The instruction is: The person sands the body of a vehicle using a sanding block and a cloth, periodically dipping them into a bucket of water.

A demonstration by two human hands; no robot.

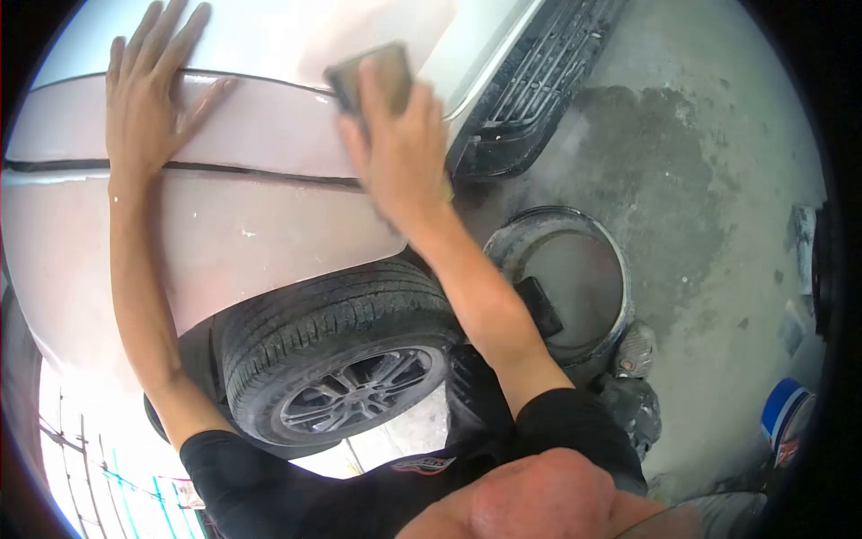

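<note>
My left hand (pixel 148 117) lies flat with spread fingers on the pale, patchy car body panel (pixel 260 220), across a dark panel seam. A brownish sanding block (pixel 391 74) is in my right hand (pixel 404 162), pressed against the panel beside that seam. The fingers of this hand wrap round the block, and they are slightly blurred. Whitish and pinkish areas mark the panel around both hands.
Below the panel is a car wheel (pixel 359 395) with a black tire. To its right stands a round bucket (pixel 626 287) of cloudy water, with a dark block (pixel 539 307) at its edge. A ribbed black side step (pixel 530 94) runs above wet concrete floor (pixel 655 171). A blue-and-white can (pixel 786 404) sits far right.
</note>
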